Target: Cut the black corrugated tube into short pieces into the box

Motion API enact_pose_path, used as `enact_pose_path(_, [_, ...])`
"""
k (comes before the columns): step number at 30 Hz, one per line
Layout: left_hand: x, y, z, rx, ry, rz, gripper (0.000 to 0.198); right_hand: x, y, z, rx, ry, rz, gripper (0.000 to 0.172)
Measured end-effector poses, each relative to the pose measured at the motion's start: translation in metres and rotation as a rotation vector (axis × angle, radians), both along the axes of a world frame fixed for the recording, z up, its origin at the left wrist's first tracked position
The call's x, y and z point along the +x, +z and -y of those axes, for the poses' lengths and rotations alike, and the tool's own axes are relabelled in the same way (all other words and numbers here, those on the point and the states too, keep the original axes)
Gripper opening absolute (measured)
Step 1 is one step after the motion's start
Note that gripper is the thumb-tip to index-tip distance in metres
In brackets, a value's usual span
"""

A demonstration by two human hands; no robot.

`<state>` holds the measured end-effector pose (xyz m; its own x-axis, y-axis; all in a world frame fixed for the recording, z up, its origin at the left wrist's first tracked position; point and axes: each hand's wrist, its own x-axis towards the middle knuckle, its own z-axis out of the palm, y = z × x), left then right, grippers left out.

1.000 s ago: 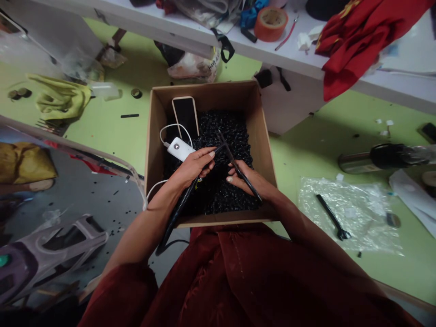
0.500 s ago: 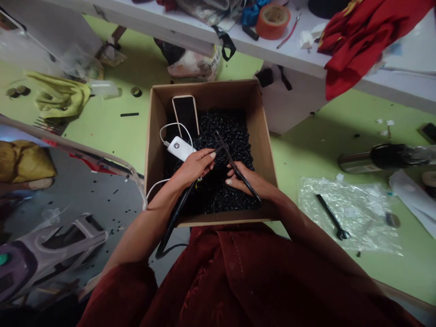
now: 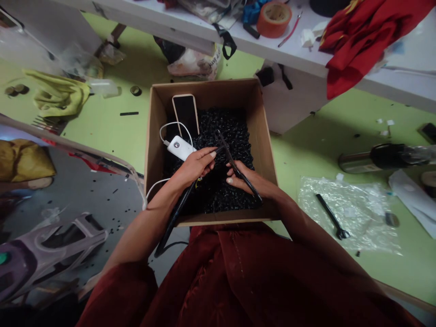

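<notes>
Black tube [image 3: 180, 208] in L hand [image 3: 196, 166], axis diag, tip up-right.

black pieces [image 3: 235, 120]: too small to tell; white device [image 3: 179, 146]: end behind left hand [image 3: 197, 164]; red cloth [image 3: 364, 50]: cropped

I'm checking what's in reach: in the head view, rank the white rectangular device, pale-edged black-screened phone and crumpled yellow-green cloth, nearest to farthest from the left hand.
From the left hand:
1. White rectangular device, just beyond it, inside the brown cardboard box.
2. Pale-edged black-screened phone, farther back inside.
3. Crumpled yellow-green cloth, outside, far left.
</notes>
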<state>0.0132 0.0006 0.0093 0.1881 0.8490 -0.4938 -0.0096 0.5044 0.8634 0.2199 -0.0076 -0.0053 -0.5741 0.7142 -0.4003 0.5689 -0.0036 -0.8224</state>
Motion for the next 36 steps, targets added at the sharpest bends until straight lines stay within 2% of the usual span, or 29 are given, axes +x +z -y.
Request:
enact_pose_path(9, [-0.002,0.0,0.0,-0.009,0.001,0.039,0.035,-0.001,0.0,0.0,-0.045,0.01,-0.039,0.06])
enact_pose_path(15, [-0.001,-0.003,0.001,0.026,-0.035,-0.022,0.036,-0.002,0.003,0.0,-0.017,0.005,-0.01,0.057])
enact_pose_path(21, [0.0,-0.005,0.002,0.114,-0.069,-0.127,0.033,-0.005,-0.001,0.0,0.044,-0.07,0.041,0.048])
enact_pose_path(24, [0.0,-0.004,0.002,0.099,-0.053,-0.084,0.033,-0.007,-0.003,0.0,0.092,-0.135,0.044,0.04])
enact_pose_path(28, [0.001,-0.004,0.002,0.057,-0.037,-0.024,0.034,-0.008,-0.005,0.0,0.158,-0.145,0.061,0.031])
enact_pose_path(36, [0.003,-0.003,0.003,0.066,-0.044,-0.066,0.036,-0.008,-0.008,0.003,0.253,-0.154,0.147,0.029])
